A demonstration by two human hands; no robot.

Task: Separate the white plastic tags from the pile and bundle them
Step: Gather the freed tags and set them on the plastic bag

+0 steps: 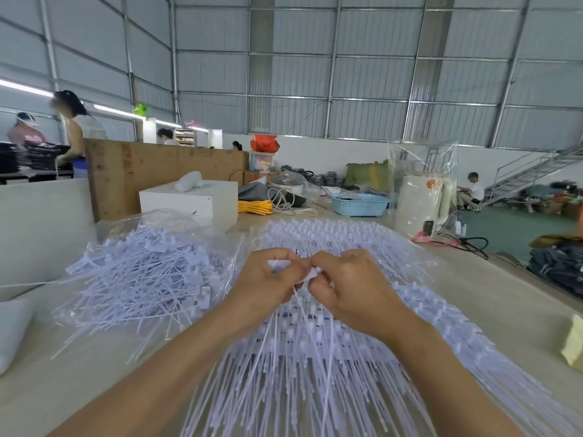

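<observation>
A loose, tangled pile of white plastic tags [148, 275] lies on a clear plastic bag at the left of the table. In front of me, rows of joined white tags [315, 367] spread across the table, their thin tails pointing toward me. My left hand [268, 279] and my right hand [350, 282] meet above these rows, fingers curled. Both pinch the flat heads of a few white tags [310, 274] between them, and thin tails hang down from the grip. The fingertips hide how many tags are held.
A white box [202, 200] with a white bundle on it stands behind the pile. Yellow cord [255, 206], a blue basket [359, 205] and a bagged white canister [419, 200] sit at the table's far side. A yellowish object [572, 345] lies at the right edge. People work in the background.
</observation>
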